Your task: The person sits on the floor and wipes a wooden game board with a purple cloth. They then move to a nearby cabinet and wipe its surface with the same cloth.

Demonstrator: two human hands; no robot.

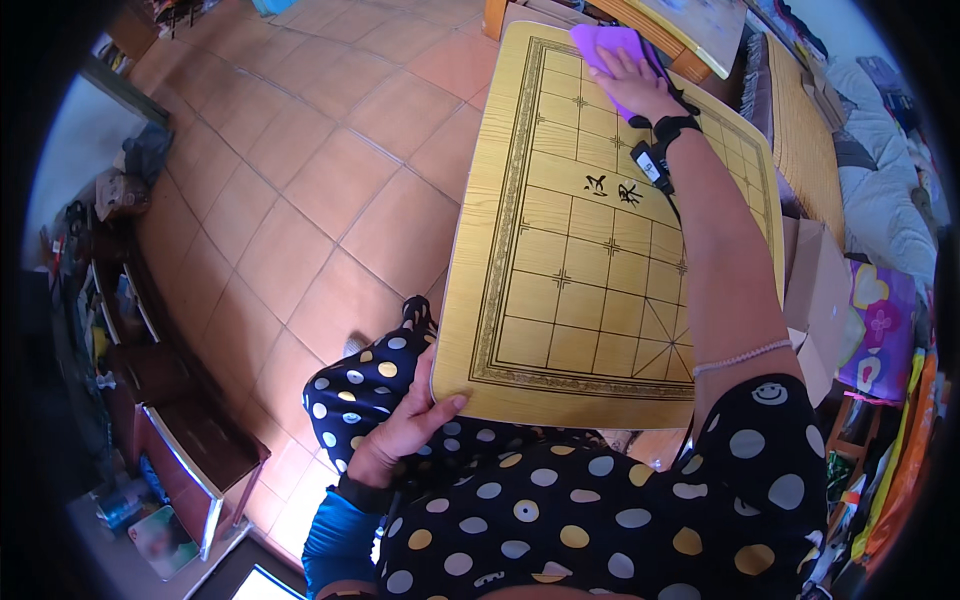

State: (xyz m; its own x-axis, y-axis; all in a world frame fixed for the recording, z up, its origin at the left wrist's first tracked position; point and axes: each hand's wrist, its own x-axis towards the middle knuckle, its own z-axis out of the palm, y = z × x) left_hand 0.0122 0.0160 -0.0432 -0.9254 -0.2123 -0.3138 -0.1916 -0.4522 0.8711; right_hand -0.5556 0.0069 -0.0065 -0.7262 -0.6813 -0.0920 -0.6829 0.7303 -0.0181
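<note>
A yellow wood-grain Chinese chess board [555,247], with a printed grid and characters, lies tilted before me above my lap. My left hand [409,420] grips its near left corner, the thumb on top and the fingers underneath. Near the far edge, my right hand [634,82] presses a purple cloth [600,45] against the surface with spread fingers. A black wrist strap and a small dark device [651,166] with a cable sit at my right wrist, over the board. My right forearm hides part of the board's right side.
Tiled floor [322,172] spreads to the left and ahead. Dark wooden furniture [187,420] stands at the lower left. Beyond the board is a wooden table [675,45]. A cardboard box [817,300], a woven mat [802,142] and bedding [877,180] lie at the right.
</note>
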